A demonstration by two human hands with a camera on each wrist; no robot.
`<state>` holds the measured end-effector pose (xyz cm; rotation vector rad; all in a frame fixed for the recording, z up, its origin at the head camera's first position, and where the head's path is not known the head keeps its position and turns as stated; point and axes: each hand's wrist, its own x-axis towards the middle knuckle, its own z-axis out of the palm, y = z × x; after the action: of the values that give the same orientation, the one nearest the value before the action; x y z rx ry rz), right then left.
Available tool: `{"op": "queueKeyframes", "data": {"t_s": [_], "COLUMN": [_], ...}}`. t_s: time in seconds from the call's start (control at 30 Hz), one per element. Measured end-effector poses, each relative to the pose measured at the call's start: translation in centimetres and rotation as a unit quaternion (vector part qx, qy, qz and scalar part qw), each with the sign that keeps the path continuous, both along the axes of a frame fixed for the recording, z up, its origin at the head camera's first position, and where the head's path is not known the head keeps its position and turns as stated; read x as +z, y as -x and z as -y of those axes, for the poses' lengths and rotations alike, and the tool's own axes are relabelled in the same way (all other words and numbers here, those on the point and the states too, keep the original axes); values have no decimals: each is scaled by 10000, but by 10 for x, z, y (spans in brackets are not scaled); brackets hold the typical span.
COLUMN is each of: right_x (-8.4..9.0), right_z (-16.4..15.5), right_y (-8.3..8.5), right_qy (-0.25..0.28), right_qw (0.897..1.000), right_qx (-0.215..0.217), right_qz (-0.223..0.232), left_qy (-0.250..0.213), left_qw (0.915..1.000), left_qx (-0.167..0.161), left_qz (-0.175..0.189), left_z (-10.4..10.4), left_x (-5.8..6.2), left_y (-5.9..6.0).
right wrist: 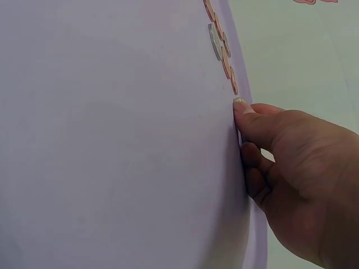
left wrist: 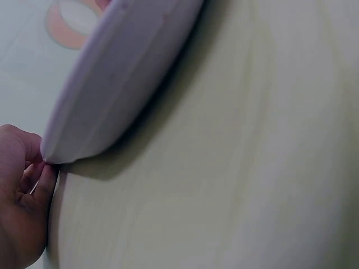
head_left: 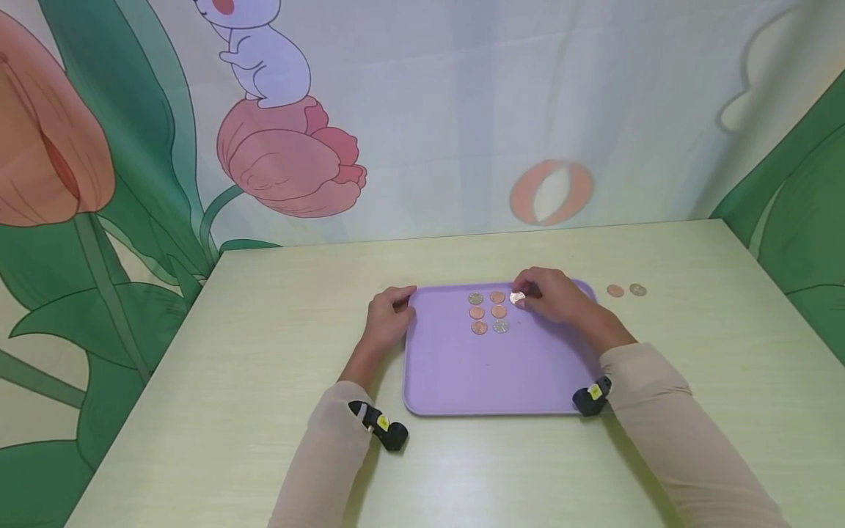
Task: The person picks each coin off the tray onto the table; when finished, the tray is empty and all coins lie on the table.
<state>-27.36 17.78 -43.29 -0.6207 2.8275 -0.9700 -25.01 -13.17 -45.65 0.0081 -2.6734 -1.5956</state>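
Observation:
A light purple tray (head_left: 488, 381) lies on the table. My left hand (head_left: 388, 317) grips its far left corner, with thumb and finger meeting at the rim in the left wrist view. My right hand (head_left: 551, 295) is over the tray's far right part and pinches a shiny silver coin (head_left: 517, 298) at or just above the tray surface; its fingertips partly cover it. Left of that coin, several copper coins (head_left: 498, 312) and silver coins (head_left: 500, 325) lie flat in two columns of three. In the right wrist view, the thumb (right wrist: 252, 120) is on the coin's edge.
On the table right of the tray lie a copper coin (head_left: 615, 291) and a duller coin (head_left: 637, 290). A printed curtain (head_left: 436, 132) hangs behind the table's (head_left: 264, 352) far edge. Both wrists carry small black cameras.

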Motion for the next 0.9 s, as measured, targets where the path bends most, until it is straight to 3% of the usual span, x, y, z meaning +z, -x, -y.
{"op": "queueKeyframes", "data": {"t_s": [0.9], "right_x": [-2], "right_z": [-4], "right_y": [1], "right_qy": [-254], "right_qw": [9991], "right_qx": [227], "right_qz": [266], "left_qy": [115], "left_qw": [9999], "left_qx": [-24], "left_qz": [-35], "left_z": [0], "left_x": [-1], "left_y": [1]}}
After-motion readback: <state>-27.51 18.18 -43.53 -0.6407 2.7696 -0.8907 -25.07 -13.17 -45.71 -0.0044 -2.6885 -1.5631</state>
